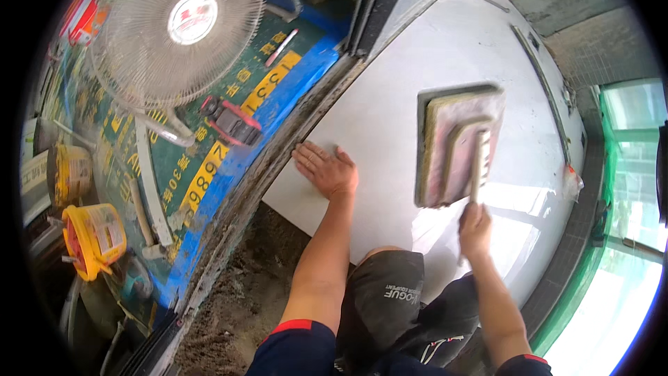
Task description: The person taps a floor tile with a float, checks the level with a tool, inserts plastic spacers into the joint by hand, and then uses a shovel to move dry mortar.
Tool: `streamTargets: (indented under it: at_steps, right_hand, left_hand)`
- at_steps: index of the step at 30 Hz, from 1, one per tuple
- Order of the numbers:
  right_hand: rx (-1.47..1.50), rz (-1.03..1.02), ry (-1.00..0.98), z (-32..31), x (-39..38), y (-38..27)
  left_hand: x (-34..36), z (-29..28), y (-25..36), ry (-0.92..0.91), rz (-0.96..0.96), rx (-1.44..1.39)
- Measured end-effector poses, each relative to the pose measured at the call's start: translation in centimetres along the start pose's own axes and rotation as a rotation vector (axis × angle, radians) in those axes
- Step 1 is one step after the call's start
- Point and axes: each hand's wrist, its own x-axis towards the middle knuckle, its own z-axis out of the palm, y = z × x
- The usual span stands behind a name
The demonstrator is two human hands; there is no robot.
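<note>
My left hand (327,169) lies flat near the left edge of a large, glossy light-grey tile (379,132), fingers stretched toward a dark threshold rail. In front of me, my right hand (474,233) is wrapped round the pale handle of a paddle-like tamper (445,150). The tamper has a broad rectangular padded head, yellowish at the rim and pinkish grey on top. Its head is over the tile; I cannot tell whether it touches. Bare rough mortar (243,292) shows beside the tile's near left edge.
Left of the rail (261,184), a fan (184,28), a red-and-black tool (231,120), a mallet (141,219) and yellow buckets (95,240) stand or lie on green-and-blue sheeting. A long metal bar (543,87) lies toward the right wall. Green netting (609,167) hangs by the window.
</note>
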Motion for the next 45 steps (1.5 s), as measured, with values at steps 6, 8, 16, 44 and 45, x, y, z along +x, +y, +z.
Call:
streamTargets:
  at_steps: [6,8,16,44,45]
  right_hand:
    - [0.079,0.457,-0.482,1.3,8.3,0.0]
    - [0.152,0.422,-0.418,-3.7,8.1,-3.3]
    - [-0.18,0.52,-0.048,-6.1,6.4,16.3]
    - [0.546,0.934,0.354,-23.8,-13.2,38.4]
    - [0.584,0.96,0.36,-25.8,-12.9,34.9]
  left_hand:
    - [-0.4,1.1,0.7,0.046,0.05,0.016]
    - [-0.3,0.8,0.3,0.051,0.014,0.035]
    - [-2.7,1.8,4.0,0.012,0.154,0.09]
    - [-22.0,4.5,22.6,-0.26,1.273,0.31]
    - [-20.3,4.4,23.9,-0.176,1.253,0.317]
